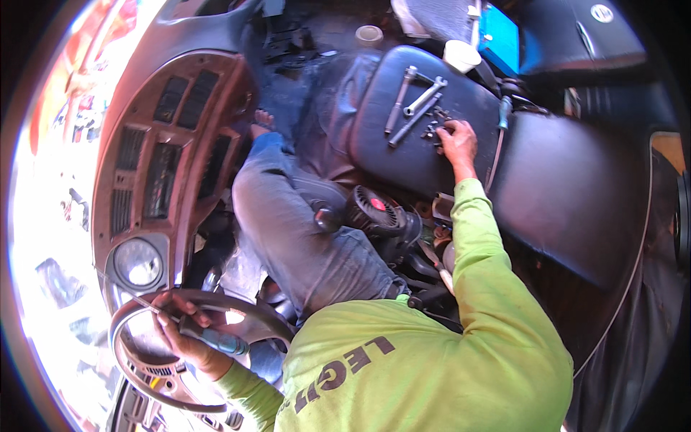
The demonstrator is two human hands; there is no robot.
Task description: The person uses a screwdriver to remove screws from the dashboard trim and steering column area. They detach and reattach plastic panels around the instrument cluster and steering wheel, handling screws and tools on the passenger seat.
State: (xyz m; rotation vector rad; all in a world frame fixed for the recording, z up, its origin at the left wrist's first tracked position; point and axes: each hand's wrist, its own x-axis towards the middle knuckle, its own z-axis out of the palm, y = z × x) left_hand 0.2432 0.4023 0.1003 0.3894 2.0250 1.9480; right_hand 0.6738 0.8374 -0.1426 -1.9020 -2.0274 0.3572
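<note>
My left hand [183, 335], by the steering wheel [245, 308], is closed around a screwdriver with a grey-blue handle [229, 341]. The screwdriver's long thin shaft points up and left toward the dashboard. My right hand [458, 144] rests over the black seat [389, 162], its fingers bent among small dark bolts [430, 132]. What its fingertips pinch is too small to make out. Left of the bolts lie a combination wrench [426, 96], a ratchet-like tool [400, 102] and a straight metal bar [414, 120].
A second screwdriver [504, 112] lies at the seat's right edge. Behind are a pale cup [461, 56] and a blue box [498, 39]. A small black fan [375, 208] stands beside my leg. The brown dashboard [188, 162] runs along the left.
</note>
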